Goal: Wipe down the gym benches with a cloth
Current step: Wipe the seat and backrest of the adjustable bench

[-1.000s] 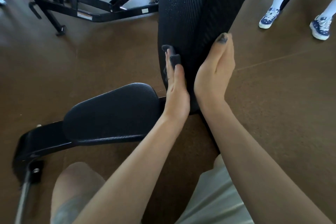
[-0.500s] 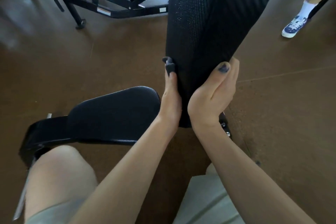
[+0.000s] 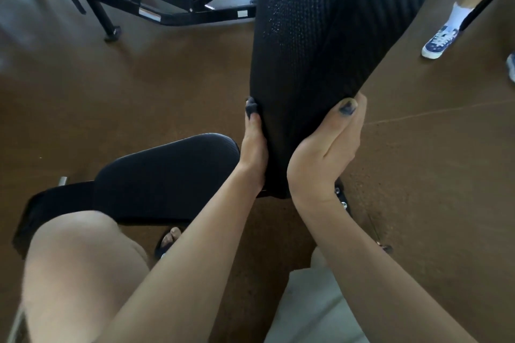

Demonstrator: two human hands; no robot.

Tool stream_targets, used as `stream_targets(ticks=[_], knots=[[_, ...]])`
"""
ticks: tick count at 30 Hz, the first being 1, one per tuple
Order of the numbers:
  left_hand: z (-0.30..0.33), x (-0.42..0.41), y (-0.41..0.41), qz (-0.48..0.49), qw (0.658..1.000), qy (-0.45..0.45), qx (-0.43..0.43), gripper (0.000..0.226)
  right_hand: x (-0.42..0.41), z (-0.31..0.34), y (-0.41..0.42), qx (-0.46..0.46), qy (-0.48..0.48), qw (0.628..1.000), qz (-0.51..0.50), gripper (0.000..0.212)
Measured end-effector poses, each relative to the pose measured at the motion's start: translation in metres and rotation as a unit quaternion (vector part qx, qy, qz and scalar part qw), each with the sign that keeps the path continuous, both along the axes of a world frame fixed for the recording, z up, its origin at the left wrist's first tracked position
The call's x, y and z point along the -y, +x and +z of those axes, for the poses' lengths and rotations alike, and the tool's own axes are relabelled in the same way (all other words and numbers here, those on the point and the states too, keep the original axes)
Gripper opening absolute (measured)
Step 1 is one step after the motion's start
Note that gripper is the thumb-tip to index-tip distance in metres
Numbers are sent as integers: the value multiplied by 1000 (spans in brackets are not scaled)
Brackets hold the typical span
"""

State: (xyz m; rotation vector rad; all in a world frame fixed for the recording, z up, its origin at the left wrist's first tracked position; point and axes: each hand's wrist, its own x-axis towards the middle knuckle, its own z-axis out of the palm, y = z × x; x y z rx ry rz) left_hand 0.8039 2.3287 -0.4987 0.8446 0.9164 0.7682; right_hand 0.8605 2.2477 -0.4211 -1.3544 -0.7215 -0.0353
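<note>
Hands clamp the lower end of the raised black backrest pad from both sides. The left hand lies flat along the pad's left edge, fingers straight, with a small dark cloth showing at its fingertips against the pad; whether it is pinched or only pressed cannot be told. The right hand wraps the pad's right edge, thumb across the front, fingers curled behind. The seat pad sits just left of the hands above the brown floor. A second bench frame stands beyond. A bystander's blue sneaker appears at the right.
</note>
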Motion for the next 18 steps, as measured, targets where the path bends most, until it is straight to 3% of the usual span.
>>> stream_targets(ticks=[1, 5, 9, 12, 15, 18], knots=[[10, 3, -1, 2, 999, 3, -34, 86, 0, 1, 1, 4, -8, 1000, -5, 68], [34, 8, -1, 8, 1000, -19, -13, 61, -1, 2, 3, 11, -9, 1000, -4, 63], [40, -8, 3, 10, 1000, 21, -3, 60, -1, 2, 4, 6, -7, 1000, -20, 51], [19, -26, 5, 7, 998, 41, -53, 78, -2, 1, 3, 5, 4, 1000, -21, 49], [-29, -42, 4, 0, 995, -53, -89, 98, -3, -1, 2, 13, 10, 1000, -25, 49], [-39, -32, 1, 3, 983, -151, -106, 81, -5, -3, 4, 16, 26, 999, -18, 54]])
